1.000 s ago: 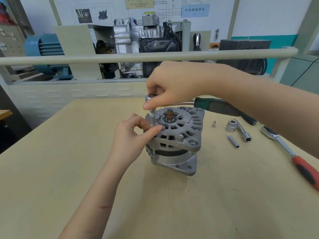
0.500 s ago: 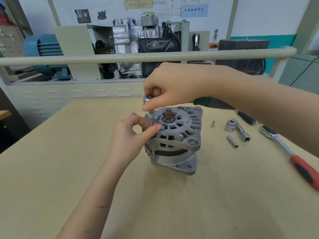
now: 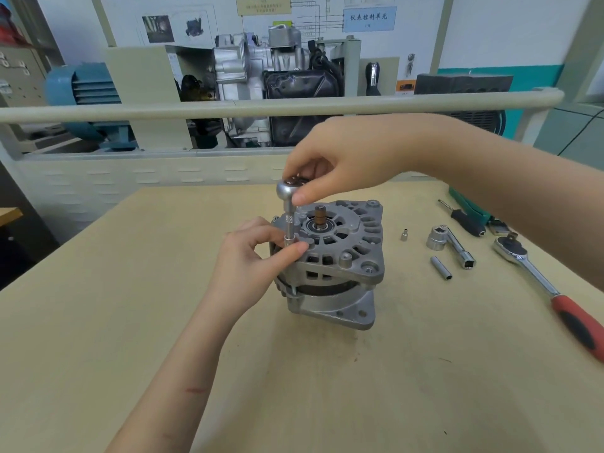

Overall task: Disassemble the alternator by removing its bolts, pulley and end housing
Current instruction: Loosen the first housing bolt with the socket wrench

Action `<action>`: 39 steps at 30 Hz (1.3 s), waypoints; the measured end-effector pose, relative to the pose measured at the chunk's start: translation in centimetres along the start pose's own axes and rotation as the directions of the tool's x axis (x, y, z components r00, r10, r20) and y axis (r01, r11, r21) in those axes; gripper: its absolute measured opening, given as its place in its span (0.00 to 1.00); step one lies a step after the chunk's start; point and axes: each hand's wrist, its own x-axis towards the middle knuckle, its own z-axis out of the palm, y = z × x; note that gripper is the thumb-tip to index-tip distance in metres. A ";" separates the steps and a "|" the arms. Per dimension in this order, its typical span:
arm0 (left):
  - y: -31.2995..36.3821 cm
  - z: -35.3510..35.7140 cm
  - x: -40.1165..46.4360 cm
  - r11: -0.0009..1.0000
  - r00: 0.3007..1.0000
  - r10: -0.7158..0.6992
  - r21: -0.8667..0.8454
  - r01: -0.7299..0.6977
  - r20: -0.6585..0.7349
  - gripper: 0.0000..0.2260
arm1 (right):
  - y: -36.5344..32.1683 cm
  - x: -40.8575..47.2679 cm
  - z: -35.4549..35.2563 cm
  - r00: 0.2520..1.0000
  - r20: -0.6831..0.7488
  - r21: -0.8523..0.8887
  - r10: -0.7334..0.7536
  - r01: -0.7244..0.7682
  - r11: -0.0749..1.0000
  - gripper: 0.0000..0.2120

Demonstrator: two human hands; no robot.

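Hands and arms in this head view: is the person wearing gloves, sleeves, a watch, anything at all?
Nothing shows. The left hand and right hand are bare, with no gloves, rings or watch in sight. Both forearms are uncovered as far as the picture's edge, so no sleeves appear. The left forearm carries a short reddish mark, like a scratch. Fingernails look short and unpainted.

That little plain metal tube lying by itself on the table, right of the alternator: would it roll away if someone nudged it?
Probably yes: the small silver cylindrical socket lies on its side on the smooth tan wooden table, so a sideways nudge would likely roll it. Being metal, it should feel stiff and fairly heavy for its size, perhaps slippery.
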 end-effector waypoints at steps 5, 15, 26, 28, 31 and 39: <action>-0.1 0.3 0.0 1.000 0.995 0.019 0.020 -0.017 -0.101 0.12 | -0.2 0.8 0.5 0.997 -0.070 -0.095 0.030 -0.037 0.995 0.25; -0.1 -1.0 0.0 0.999 0.999 -0.031 -0.030 0.032 0.035 0.04 | 0.0 0.8 0.3 0.997 -0.029 -0.121 -0.074 0.070 0.990 0.14; 0.2 -0.5 -0.1 0.999 0.999 -0.027 -0.025 0.026 -0.032 0.06 | 0.0 1.5 0.5 0.997 -0.059 -0.168 -0.059 0.048 0.985 0.18; 0.3 -0.9 -0.1 0.998 0.999 -0.037 -0.043 0.038 0.025 0.04 | 0.0 1.2 0.3 0.996 -0.030 -0.136 -0.081 0.076 0.988 0.16; 0.3 -0.8 0.0 1.000 0.999 -0.022 0.018 0.022 -0.041 0.08 | -0.2 1.1 0.2 0.995 -0.030 -0.126 -0.100 0.096 0.987 0.16; 0.3 -0.1 -0.1 0.999 0.994 -0.002 0.035 0.006 -0.105 0.08 | 0.1 0.9 0.7 0.991 -0.124 -0.162 -0.050 0.029 0.986 0.19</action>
